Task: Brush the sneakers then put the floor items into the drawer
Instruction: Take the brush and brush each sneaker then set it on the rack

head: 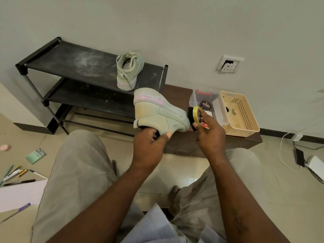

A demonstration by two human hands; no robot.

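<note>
The person sits on the floor facing a black shoe rack [70, 62]. The left hand [149, 144] grips a pale green sneaker [157, 111] at its collar, fingers tucked inside and the thumb clamped on the outside, so the shoe hangs in the air on its side with the heel to the left. The right hand [208, 132] is curled round a yellow-backed brush [195, 114], whose black bristles touch the toe end. The second sneaker [129, 71] stands on the rack's top shelf, farther off.

To do this step well, I'd brace the shoe firmly from inside and use short strokes away from the body. Turning the shoe with the left wrist should bring the sole edge and the pink heel band under the bristles.

A polish tin [205, 105] lies in a clear box [194, 100] beside a beige basket [245, 97], both on a low dark cabinet [184, 144]. The drawer is probably in its front, though the arms hide most of it.

On the floor to the left, pens [15, 172], a green packet [35, 156] and a pink disc [5, 147] are not yet gathered.
</note>
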